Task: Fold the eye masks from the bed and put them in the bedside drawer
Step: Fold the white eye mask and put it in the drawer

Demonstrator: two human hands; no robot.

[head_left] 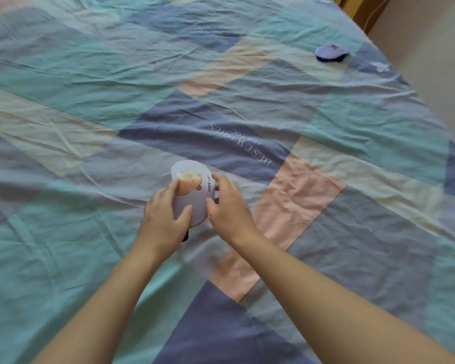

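Both hands, left hand (166, 214) and right hand (227, 206), grip the folded eye mask (195, 190) at frame centre; a second mask (331, 52), upper right on the bed (90, 101), awaits stowing, with no drawer in view.

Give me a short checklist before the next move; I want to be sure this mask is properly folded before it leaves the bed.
1. Both hands on the mask: ok. The left hand and the right hand grip the capybara eye mask from either side.
2. Mask folded over: ok, it looks doubled, with a dark underside showing at its lower edge.
3. Strap tucked in: cannot tell, the hands hide it.
4. Other mask accounted for: ok. A second eye mask lies folded near the far right edge of the bed sheet.
5. Drawer open and within reach: cannot tell, it is out of view.
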